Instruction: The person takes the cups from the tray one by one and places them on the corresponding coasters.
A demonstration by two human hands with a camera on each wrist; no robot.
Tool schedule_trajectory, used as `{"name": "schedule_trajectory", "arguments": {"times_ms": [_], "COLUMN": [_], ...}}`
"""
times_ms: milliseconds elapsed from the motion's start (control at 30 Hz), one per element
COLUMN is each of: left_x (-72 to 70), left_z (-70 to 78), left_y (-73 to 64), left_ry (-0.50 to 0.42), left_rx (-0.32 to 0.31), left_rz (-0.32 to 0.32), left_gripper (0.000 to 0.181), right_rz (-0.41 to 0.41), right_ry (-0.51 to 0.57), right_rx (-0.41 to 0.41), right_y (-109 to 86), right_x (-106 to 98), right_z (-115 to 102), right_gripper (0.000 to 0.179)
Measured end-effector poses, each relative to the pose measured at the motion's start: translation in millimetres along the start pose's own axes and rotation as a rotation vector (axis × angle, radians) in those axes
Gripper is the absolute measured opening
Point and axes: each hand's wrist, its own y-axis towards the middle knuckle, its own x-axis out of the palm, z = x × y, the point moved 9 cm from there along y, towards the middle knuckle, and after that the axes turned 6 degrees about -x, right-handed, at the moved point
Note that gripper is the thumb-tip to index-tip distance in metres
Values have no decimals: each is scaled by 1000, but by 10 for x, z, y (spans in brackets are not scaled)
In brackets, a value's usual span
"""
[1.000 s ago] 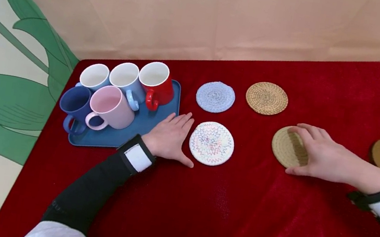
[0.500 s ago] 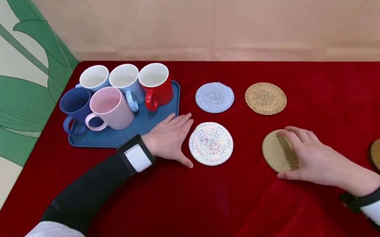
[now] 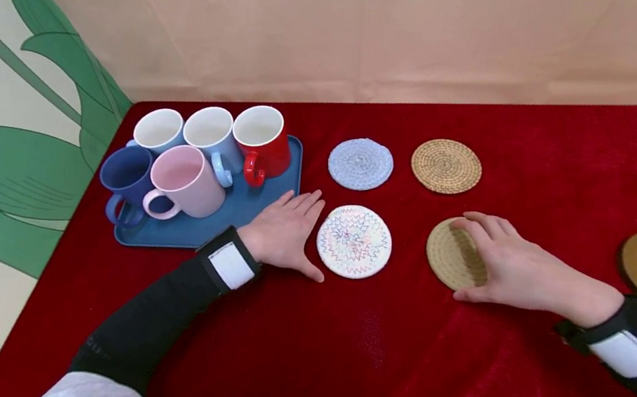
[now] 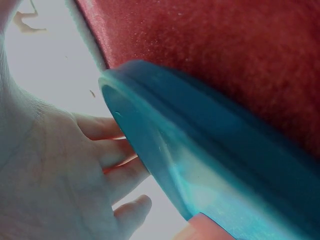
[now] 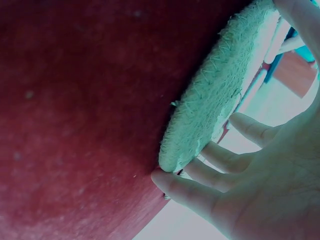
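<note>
A tan round woven coaster (image 3: 451, 254) lies on the red velvet cloth (image 3: 367, 370); the right hand (image 3: 509, 265) spans it, curved thumb and fingers gripping its rim. Further left, apart from it, is a white round fabric coaster with zigzag stitching (image 3: 354, 242). The left hand (image 3: 285, 231), fingers extended and holding nothing, lies between this and a blue rectangular tray (image 3: 239, 209).
</note>
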Motion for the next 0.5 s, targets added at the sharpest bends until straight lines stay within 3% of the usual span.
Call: {"name": "schedule_trajectory", "arguments": {"times_ms": [500], "left_x": [6], "left_z": [-6], "left_y": [4], "left_ry": [7], "left_rx": [-4], "left_rz": [1], "left_gripper": [123], "right_rz": [-11], "right_ry": [-8], "right_rx": [-47], "right_y": [120], "right_x": [34], "right_z": [-95], "right_gripper": [102]}}
